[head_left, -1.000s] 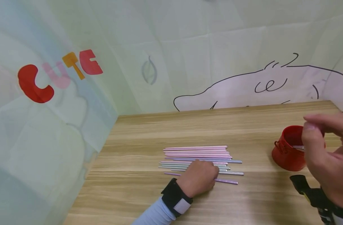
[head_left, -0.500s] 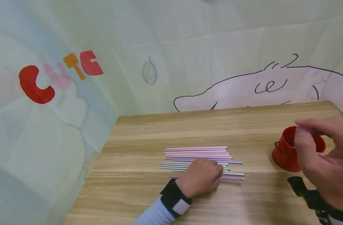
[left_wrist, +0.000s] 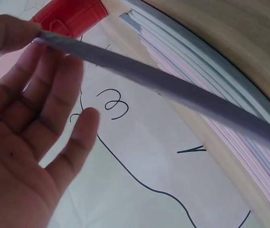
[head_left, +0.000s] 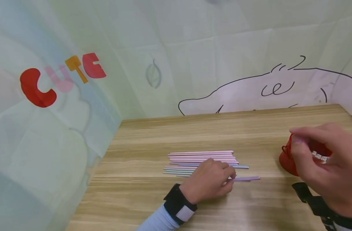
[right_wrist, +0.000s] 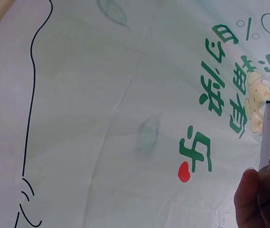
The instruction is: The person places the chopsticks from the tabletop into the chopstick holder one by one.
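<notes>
My left hand (head_left: 207,179) pinches one end of a thin purple stick (left_wrist: 163,88) between thumb and fingertips, the other fingers loosely bent in the left wrist view. From the head, the purple stick's right end (head_left: 253,178) pokes out past the fingers. Behind and under this hand lies a row of similar thin sticks, pink ones (head_left: 193,159) at the back and pale green ones (head_left: 178,170) nearer. My right hand (head_left: 329,166) hovers in front of a small red bucket (head_left: 286,162), thumb and index fingertip together, nothing visible between them. Silvery pieces show inside the bucket.
The wood-grain table (head_left: 141,192) meets a printed cloth backdrop (head_left: 193,64) along its back edge. Red, pink and orange letters (head_left: 38,88) mark the cloth at left. Green characters (right_wrist: 196,147) and a small red heart appear in the right wrist view.
The purple stick has moved right and back with my left hand, over the nearest sticks. My right hand has drifted left and slightly down, covering more of the bucket.
</notes>
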The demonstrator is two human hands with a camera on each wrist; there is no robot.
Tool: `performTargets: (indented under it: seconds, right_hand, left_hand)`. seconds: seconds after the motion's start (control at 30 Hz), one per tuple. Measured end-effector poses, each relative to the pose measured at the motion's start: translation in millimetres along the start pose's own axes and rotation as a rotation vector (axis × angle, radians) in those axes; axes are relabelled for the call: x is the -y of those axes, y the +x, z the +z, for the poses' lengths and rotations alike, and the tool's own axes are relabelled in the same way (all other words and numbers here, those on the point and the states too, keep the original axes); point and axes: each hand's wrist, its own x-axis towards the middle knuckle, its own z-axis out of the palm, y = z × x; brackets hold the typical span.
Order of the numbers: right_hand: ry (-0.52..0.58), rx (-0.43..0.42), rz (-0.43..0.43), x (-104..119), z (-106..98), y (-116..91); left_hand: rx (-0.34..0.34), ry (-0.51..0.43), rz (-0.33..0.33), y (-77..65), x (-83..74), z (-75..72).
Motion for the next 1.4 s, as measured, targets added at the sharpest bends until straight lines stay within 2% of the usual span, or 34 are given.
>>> performTargets:
  seconds: [0.13,0.27,0.33,0.43,0.57,0.7,0.8,0.93,1.2,1.4]
  right_hand:
    - [0.083,-0.045,-0.085,1,10,2]
    - [0.191,-0.097,-0.164,3,18,6]
    - [0.208,-0.083,-0.189,6,21,8]
    - [0.176,0.002,-0.220,11,24,10]
    - [0.106,0.217,-0.234,16,25,9]
    - [0.045,0.417,-0.176,14,25,5]
    - [0.039,0.472,-0.158,11,27,1]
    - [0.040,0.482,-0.162,9,30,-2]
    - [0.017,0.557,-0.133,8,30,-5]
    - [0.017,0.574,-0.136,8,31,-6]
  left_hand:
    - [-0.057,0.012,0.021,0.4,-0.9,-2.7]
    - [-0.130,-0.027,0.039,0.4,-1.3,-5.7]
    - [-0.163,-0.049,0.049,0.1,-1.5,-6.9]
    - [-0.196,-0.072,0.061,-0.2,-1.7,-7.9]
    - [-0.225,-0.096,0.063,-0.4,-1.5,-8.6]
    - [-0.269,-0.104,0.079,0.4,-0.1,-10.0]
    - [-0.312,-0.077,0.092,1.0,1.1,-11.2]
    - [-0.358,-0.065,0.092,1.2,2.0,-12.3]
    - [-0.431,-0.155,0.114,2.8,3.0,-17.0]
    - [-0.484,-0.238,0.121,3.7,3.5,-19.1]
